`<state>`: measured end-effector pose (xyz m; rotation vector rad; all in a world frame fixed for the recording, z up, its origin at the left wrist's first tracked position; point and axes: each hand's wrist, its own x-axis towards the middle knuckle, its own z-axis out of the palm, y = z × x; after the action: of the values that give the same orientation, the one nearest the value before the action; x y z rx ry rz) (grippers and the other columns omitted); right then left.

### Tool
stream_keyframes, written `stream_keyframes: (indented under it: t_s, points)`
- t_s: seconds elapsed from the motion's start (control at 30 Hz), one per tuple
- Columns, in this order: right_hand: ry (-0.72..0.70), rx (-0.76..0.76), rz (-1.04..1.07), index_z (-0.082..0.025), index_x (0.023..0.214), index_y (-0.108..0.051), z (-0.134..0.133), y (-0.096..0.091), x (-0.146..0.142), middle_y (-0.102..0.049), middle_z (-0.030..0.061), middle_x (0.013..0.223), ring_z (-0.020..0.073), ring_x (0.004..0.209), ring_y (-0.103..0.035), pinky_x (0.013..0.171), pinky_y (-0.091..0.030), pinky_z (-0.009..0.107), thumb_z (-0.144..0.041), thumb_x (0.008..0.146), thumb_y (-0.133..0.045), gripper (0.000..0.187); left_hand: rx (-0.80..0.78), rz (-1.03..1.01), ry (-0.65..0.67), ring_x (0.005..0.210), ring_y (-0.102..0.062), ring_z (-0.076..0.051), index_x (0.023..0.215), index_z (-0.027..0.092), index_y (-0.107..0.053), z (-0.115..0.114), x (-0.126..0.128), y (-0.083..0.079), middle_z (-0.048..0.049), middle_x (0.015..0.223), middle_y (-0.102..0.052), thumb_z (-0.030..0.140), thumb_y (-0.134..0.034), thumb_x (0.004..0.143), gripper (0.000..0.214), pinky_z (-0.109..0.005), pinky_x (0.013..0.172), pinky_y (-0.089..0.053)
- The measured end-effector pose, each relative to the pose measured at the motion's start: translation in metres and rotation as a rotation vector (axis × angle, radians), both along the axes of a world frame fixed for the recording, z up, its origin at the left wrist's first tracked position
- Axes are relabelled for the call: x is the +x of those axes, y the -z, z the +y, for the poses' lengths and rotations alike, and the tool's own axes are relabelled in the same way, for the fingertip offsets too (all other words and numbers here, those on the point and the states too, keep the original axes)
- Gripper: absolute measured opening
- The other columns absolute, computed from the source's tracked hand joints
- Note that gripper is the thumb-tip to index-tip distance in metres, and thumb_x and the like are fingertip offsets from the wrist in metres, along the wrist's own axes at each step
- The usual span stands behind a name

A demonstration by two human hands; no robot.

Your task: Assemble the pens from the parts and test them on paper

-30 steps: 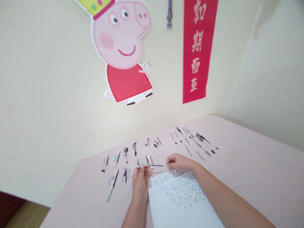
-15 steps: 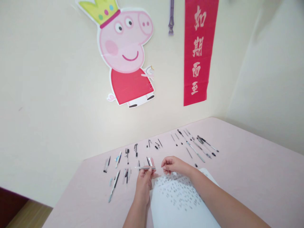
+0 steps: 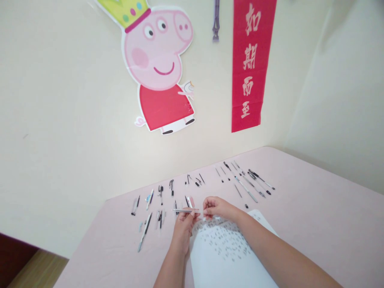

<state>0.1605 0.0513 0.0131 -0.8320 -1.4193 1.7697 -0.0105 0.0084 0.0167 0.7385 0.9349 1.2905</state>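
My left hand [image 3: 184,226] pinches a thin clear pen barrel [image 3: 183,211] that lies level and points left, just above the pink table [image 3: 315,224]. My right hand [image 3: 217,207] is closed at the barrel's right end, fingers pinched together; what it grips is too small to make out. Both hands hover over the top edge of a white sheet [image 3: 223,256] covered in small grey marks. Several pens and pen parts [image 3: 160,200] lie in rows beyond and to the left of my hands.
More pens and refills [image 3: 249,182] lie at the back right of the table. A cartoon pig cut-out [image 3: 159,68] and a red banner [image 3: 250,64] hang on the wall behind. The table's left edge drops to a wooden floor [image 3: 36,272].
The dark refill that stuck out between my hands a second ago is no longer visible. My right hand has moved left, up to the barrel's end.
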Motion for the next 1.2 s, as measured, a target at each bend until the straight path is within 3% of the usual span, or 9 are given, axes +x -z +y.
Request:
stream_keyframes:
  t_s: [0.37, 0.5, 0.63, 0.7, 0.87, 1.07, 1.2]
  points:
    - [0.015, -0.016, 0.005, -0.014, 0.074, -0.054, 0.002, 0.000, 0.004, -0.063, -0.0008, 0.060, 0.0100, 0.052, -0.056, 0.055, -0.044, 0.024, -0.042, 0.060, -0.074, 0.036, -0.006, -0.060, -0.016, 0.068, -0.062, -0.012, 0.075, 0.013, -0.063, 0.003, -0.002, 0.003, -0.0020, 0.072, -0.066, 0.024, -0.078, 0.059, 0.024, -0.023, 0.064, -0.050]
    - [0.217, 0.072, -0.115, -0.016, 0.072, -0.052, 0.011, 0.007, 0.009, -0.058, -0.0032, 0.056, 0.0090, 0.048, -0.052, 0.050, -0.041, 0.022, -0.038, 0.069, -0.064, 0.025, -0.036, -0.103, -0.029, 0.068, -0.063, -0.011, 0.076, 0.013, -0.062, 0.004, -0.004, 0.004, -0.0019, 0.072, -0.068, 0.022, -0.077, 0.061, 0.022, -0.020, 0.063, -0.050]
    - [0.541, 0.318, -0.460, -0.017, 0.069, -0.053, 0.020, 0.016, 0.017, -0.055, -0.0017, 0.057, 0.0117, 0.053, -0.050, 0.054, -0.039, 0.024, -0.020, 0.074, -0.051, 0.007, -0.089, -0.135, -0.074, 0.068, -0.064, -0.009, 0.075, 0.013, -0.062, 0.007, -0.005, 0.005, -0.0014, 0.071, -0.068, 0.016, -0.075, 0.063, 0.018, -0.016, 0.063, -0.049]
    - [0.608, 0.452, -0.613, -0.016, 0.070, -0.057, 0.022, 0.020, 0.021, -0.058, 0.0013, 0.064, 0.0137, 0.063, -0.053, 0.062, -0.040, 0.026, -0.015, 0.073, -0.049, 0.008, -0.101, -0.151, -0.084, 0.067, -0.064, -0.009, 0.075, 0.014, -0.061, 0.007, -0.005, 0.006, -0.0010, 0.071, -0.068, 0.013, -0.072, 0.066, 0.015, -0.015, 0.063, -0.049]
    - [0.536, 0.629, -0.803, -0.015, 0.083, -0.061, 0.018, 0.020, 0.022, -0.058, 0.0044, 0.078, 0.0142, 0.072, -0.053, 0.069, -0.039, 0.025, -0.012, 0.074, -0.049, 0.015, -0.123, -0.164, -0.106, 0.065, -0.065, -0.008, 0.075, 0.014, -0.061, 0.007, -0.005, 0.004, -0.0012, 0.070, -0.068, 0.008, -0.065, 0.072, 0.008, -0.014, 0.060, -0.050]
    - [0.437, 0.679, -0.986, -0.016, 0.081, -0.060, 0.010, 0.016, 0.017, -0.055, 0.0027, 0.077, 0.0130, 0.068, -0.049, 0.064, -0.035, 0.023, -0.016, 0.072, -0.058, 0.009, -0.128, -0.181, -0.133, 0.065, -0.065, -0.008, 0.078, 0.014, -0.060, 0.007, -0.005, 0.002, -0.0013, 0.069, -0.068, 0.004, -0.058, 0.076, 0.010, -0.014, 0.060, -0.050]
    - [0.432, 0.674, -0.997, -0.016, 0.076, -0.061, 0.010, 0.014, 0.017, -0.056, 0.0033, 0.076, 0.0138, 0.068, -0.049, 0.063, -0.035, 0.024, -0.015, 0.073, -0.057, 0.005, -0.139, -0.195, -0.138, 0.065, -0.066, -0.008, 0.078, 0.014, -0.060, 0.007, -0.005, 0.002, -0.0020, 0.069, -0.068, 0.004, -0.055, 0.079, 0.012, -0.014, 0.059, -0.051]
